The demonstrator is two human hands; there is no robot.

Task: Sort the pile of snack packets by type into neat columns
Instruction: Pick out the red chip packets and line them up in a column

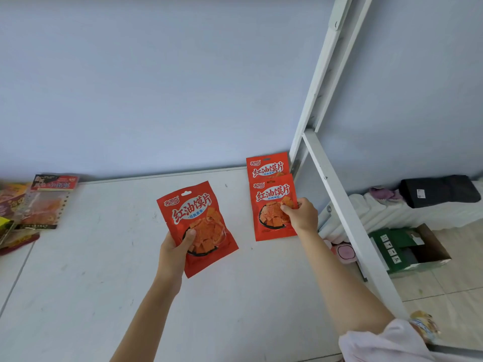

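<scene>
On a white worktop (130,283), sorting looks barely begun: a column of two glossy red foil snack packets with white lettering has started at the far right edge, one packet by the wall (266,164) and a second packet (271,205) overlapping its lower part, while a mixed pile of other packets (34,202) waits at the far left. The right hand (303,218) has its grip clamped on the second packet's right edge. The left hand (175,253) pinches a third matching packet (197,226), tilted, at mid-worktop.
</scene>
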